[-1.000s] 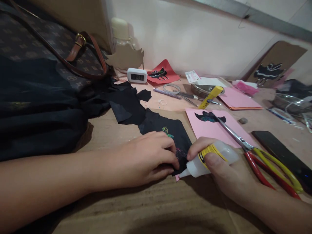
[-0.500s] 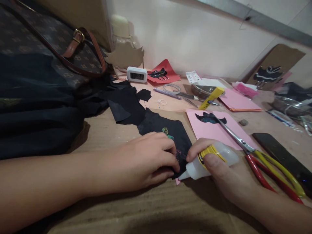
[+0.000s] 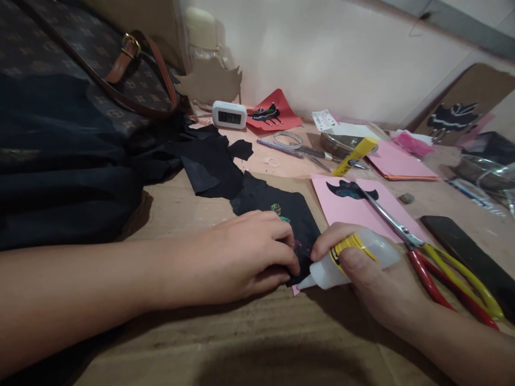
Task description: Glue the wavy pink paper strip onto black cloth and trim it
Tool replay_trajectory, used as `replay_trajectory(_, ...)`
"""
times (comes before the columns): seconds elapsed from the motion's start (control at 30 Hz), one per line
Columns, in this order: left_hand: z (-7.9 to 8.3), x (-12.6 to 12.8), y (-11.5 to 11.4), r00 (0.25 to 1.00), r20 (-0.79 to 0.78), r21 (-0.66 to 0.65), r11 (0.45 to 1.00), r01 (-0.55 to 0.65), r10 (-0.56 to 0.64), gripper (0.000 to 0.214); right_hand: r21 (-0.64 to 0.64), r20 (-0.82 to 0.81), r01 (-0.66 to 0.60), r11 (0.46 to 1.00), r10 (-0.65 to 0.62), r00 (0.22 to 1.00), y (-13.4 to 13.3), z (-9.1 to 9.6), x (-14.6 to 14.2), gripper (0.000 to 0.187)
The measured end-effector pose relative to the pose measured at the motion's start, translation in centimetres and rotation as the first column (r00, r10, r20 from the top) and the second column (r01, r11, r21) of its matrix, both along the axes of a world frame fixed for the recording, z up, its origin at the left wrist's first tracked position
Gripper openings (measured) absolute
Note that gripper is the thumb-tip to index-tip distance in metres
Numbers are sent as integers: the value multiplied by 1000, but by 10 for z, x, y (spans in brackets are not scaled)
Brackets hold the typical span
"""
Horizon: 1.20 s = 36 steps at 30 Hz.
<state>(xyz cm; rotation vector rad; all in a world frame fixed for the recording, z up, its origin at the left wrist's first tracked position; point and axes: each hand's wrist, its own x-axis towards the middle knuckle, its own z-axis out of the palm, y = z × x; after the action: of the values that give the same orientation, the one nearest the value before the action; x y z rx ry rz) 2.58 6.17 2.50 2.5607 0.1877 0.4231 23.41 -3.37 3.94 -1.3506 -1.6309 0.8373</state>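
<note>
In my right hand [image 3: 362,268] is a white glue bottle [image 3: 346,257] with a yellow label, tilted nozzle-down to the left. Its tip touches or nearly touches a small pink scrap [image 3: 295,291] at the near edge of a black fabric piece [image 3: 277,195]. My left hand [image 3: 265,246] has its fingers curled down and closed on that fabric's near end, and the fingertips are partly hidden. Colored embroidery shows on the fabric beside my fingers. Scissors [image 3: 422,241] with red and yellow handles lie right of the bottle, blades over a pink card [image 3: 322,198] bearing a black cutout [image 3: 346,194].
Cardboard [image 3: 177,332] covers the work surface. Behind stand a white digital timer [image 3: 229,114], a red paper [image 3: 277,123] and a yellow glue stick [image 3: 356,156]. A phone [image 3: 466,249] lies at right. Dark cloth [image 3: 60,177] and a patterned bag [image 3: 148,86] fill the left.
The view has shifted slightly, so most things sit a little higher and farther right. Both hands keep their hold, and the nozzle stays at the pink scrap.
</note>
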Motion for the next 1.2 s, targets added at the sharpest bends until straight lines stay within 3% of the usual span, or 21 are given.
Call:
replay_trajectory(0.37, 2, 0, -1, 1000, -6, 21, 1000, 3, -3, 14, 4, -14, -50, 999, 51, 999, 0, -1, 0, 33)
replay_trajectory(1.2, -2, 0, -1, 1000, -1, 29, 999, 16, -16, 15, 12, 29, -43, 999, 43, 999, 0, -1, -1, 36)
